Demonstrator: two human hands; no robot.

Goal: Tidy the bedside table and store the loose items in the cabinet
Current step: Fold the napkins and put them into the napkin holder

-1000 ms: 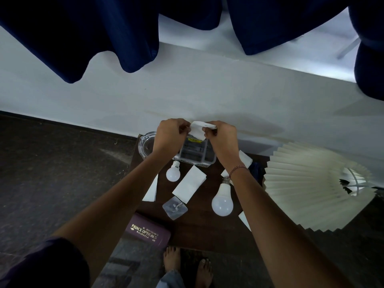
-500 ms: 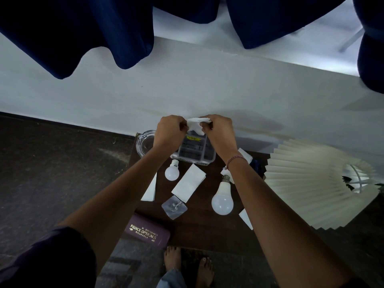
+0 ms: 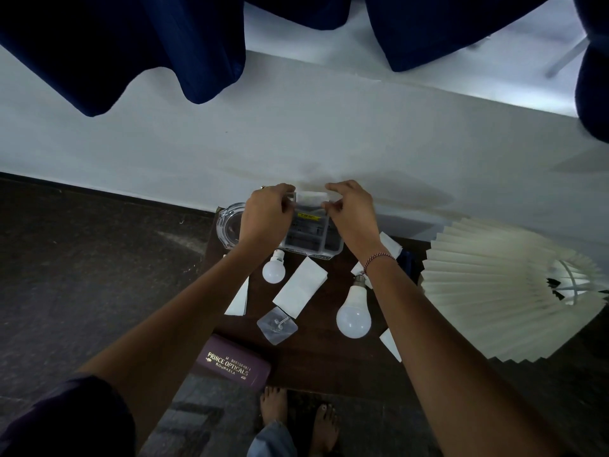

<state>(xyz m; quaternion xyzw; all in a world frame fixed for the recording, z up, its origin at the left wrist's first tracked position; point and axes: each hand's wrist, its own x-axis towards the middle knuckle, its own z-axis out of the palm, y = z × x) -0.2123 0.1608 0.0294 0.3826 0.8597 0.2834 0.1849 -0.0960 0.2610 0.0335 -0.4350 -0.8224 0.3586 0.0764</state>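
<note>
The left hand [image 3: 263, 216] and right hand [image 3: 351, 214] pinch a paper [image 3: 309, 197] over the box [image 3: 313, 240] at the table's [image 3: 316, 357] back edge. A pleated shade [image 3: 487, 291] sits at its right edge; curtains [image 3: 131, 44] hang above.

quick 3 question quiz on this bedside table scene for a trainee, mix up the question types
1. True or false: the left hand and the right hand both pinch the white paper over the clear organiser box.
2. Which lies nearer the pleated lampshade? A the larger bulb; B the smaller bulb.
3. Fill in: the purple case reads "PRINCE ____".
Key: 1 true; 2 A; 3 OPTICALS.
</note>
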